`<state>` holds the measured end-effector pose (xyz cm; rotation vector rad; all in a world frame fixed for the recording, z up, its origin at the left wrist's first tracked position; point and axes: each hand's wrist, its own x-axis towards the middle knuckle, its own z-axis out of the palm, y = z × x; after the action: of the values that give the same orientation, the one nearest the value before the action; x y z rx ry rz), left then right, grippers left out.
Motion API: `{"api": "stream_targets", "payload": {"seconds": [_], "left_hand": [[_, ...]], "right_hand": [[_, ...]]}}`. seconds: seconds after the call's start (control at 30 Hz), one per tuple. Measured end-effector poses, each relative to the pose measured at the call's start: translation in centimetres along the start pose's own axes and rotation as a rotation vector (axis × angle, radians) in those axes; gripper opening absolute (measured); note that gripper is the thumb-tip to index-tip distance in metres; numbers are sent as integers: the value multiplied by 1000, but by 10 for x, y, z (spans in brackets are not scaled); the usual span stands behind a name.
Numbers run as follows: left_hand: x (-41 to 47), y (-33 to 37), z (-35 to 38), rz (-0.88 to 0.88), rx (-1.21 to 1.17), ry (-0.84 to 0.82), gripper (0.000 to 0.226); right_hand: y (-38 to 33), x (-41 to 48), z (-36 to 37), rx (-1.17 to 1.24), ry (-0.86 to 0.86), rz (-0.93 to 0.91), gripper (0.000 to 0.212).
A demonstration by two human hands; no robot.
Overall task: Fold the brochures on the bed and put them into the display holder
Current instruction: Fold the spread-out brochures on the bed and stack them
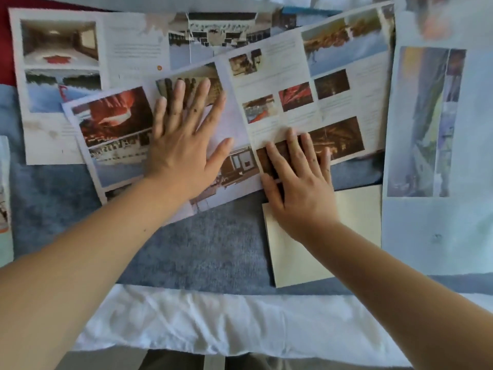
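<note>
Lying flat under both hands: left hand [184, 145], right hand [301, 182], brochure [288, 102].

And we're in a bedroom here, by the look of it, whether at home or in a hotel I cannot tell. A bed fills the view, its white sheet [213, 324] rumpled along the near edge, a soft blue blanket [208, 249] spread over it, and a strip of red cloth [5, 49] peeking in at the far left corner. Printed brochures [280, 84] lie fanned across the blanket, their photos showing made-up rooms and a ship. Bedding carries everything in sight.
</note>
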<state>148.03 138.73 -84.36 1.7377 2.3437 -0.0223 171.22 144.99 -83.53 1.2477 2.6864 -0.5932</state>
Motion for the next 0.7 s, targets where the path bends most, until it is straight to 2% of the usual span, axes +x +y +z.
{"api": "stream_targets", "payload": {"seconds": [0.07, 0.13, 0.3, 0.43, 0.7], "left_hand": [[13, -5, -2, -20, 2, -15, 74], [19, -12, -1, -25, 14, -35, 74], [3, -23, 2, -51, -22, -44, 73], [-29, -13, 8, -144, -48, -61, 71], [-94, 43, 11, -282, -175, -59, 64]], "right_hand": [[-10, 2, -1, 0, -16, -145, 52], [-18, 8, -5, -6, -7, -199, 45], [-35, 41, -14, -36, 19, -45, 62], [-55, 72, -12, 2, -37, 18, 65], [-101, 117, -9, 60, -139, -146, 62]]}}
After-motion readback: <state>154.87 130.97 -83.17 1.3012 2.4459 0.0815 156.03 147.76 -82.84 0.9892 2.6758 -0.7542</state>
